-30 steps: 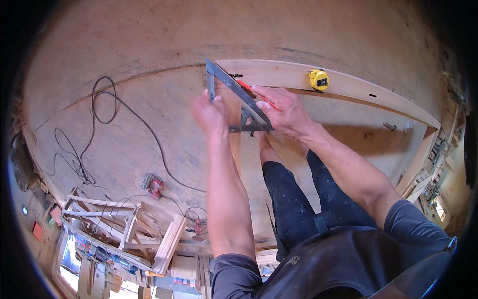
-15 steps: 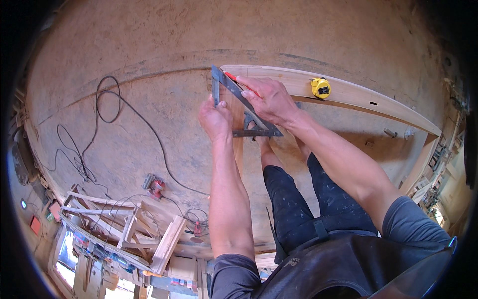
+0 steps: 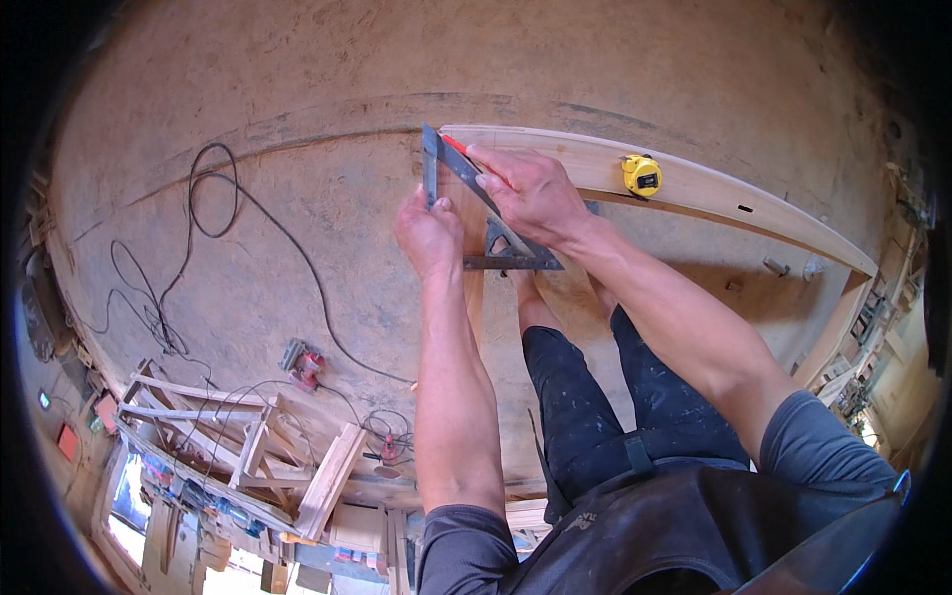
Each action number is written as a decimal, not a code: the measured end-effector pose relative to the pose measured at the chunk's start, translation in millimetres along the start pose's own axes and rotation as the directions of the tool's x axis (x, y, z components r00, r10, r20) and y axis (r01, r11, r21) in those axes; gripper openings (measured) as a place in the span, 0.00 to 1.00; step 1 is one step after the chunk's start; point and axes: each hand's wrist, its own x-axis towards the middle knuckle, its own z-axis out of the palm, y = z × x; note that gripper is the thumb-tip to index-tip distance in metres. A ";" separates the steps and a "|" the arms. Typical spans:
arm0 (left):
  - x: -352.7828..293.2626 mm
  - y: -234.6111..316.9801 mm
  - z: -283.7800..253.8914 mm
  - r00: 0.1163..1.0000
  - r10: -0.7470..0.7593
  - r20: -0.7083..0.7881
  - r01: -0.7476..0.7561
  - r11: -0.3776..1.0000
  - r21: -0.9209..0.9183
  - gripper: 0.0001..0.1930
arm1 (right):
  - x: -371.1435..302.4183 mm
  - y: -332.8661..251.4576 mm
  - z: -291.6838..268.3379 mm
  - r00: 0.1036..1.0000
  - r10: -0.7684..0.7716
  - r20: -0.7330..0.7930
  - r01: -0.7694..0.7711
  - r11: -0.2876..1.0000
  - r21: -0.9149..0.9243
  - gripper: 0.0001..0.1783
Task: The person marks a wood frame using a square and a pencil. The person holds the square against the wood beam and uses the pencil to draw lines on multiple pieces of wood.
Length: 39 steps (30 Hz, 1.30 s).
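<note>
A dark metal triangular square (image 3: 430, 169) lies over the corner of a pale wooden frame (image 3: 585, 164). My left hand (image 3: 429, 236) grips its left arm, thumb and fingers closed around the metal beside the frame's left rail (image 3: 476, 307). In my right hand (image 3: 538, 195) is a red pencil (image 3: 454, 146), pinched and laid along the slanted edge, its tip near the square's upper corner. The tip's contact with the wood is too small to make out. Part of the slanted edge is hidden under my right hand.
A yellow tape measure (image 3: 643, 176) sits on the frame's far rail, which has a small dark slot. On the floor at left lie a red-and-grey power tool (image 3: 302, 363) and a looped black cable (image 3: 297, 245). Stacked timber pieces (image 3: 248, 446) stand at lower left.
My right hand and the pencil have shifted slightly up and left along the square's slanted edge. The left hand keeps its hold; the view has tilted a little.
</note>
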 end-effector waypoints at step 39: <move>-1.1 20.5 -16.0 0.989 -0.085 0.118 0.086 0.996 -0.001 0.17 | -22.1 -29.8 -33.3 0.976 0.193 0.099 -0.183 0.978 -0.101 0.17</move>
